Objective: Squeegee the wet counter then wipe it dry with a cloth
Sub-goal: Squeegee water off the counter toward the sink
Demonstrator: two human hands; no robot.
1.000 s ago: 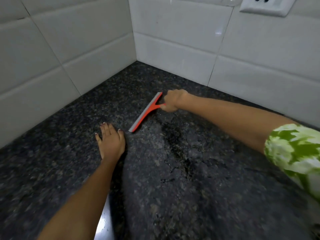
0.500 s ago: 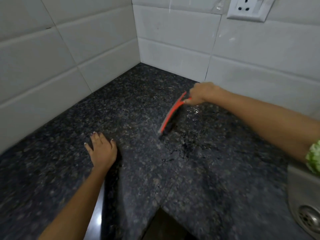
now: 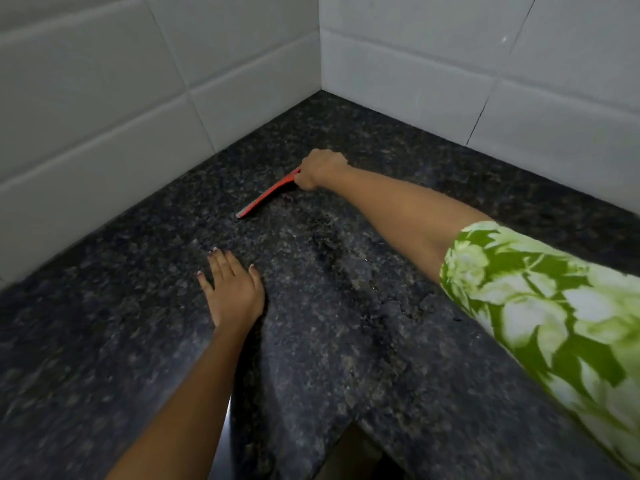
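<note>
Right hand grips squeegee

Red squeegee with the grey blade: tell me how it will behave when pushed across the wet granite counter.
The red squeegee with the grey blade looks thin and plastic, so probably light. Its long blade lies flat on the speckled dark granite counter, so it should slide, not roll. The right hand grips one end; the far end may swing.

Right hand is reached way out toward the corner, arm nearly straight, fist closed around the squeegee handle. Left hand is just planted flat on the bench, palm down, fingers spread a bit, forearm coming in from below.
</note>
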